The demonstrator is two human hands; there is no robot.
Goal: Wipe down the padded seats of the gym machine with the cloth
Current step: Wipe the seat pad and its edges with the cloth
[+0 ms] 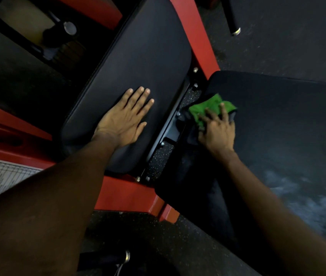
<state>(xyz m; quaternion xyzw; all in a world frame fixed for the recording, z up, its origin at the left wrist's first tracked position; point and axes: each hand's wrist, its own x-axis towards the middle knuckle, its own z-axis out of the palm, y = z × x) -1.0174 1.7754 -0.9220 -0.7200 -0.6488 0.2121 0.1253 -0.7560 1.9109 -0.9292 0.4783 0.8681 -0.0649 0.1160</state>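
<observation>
A speckled dark rubber floor (138, 232) lies below, with a printed chart (3, 176) at the left edge and a black metal-capped bar (231, 14) at the top.

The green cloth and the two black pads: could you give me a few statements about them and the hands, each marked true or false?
1. The right hand presses the green cloth onto the right-hand pad. True.
2. The left hand holds a spray bottle. False: it lies flat, fingers straight, on the left-hand pad.
3. The machine's frame is blue. False: it is red.
4. The two pads touch each other. False: a gap with a black bracket lies between them.
5. The cloth sits near the right-hand pad's edge, by that gap. True.
</observation>
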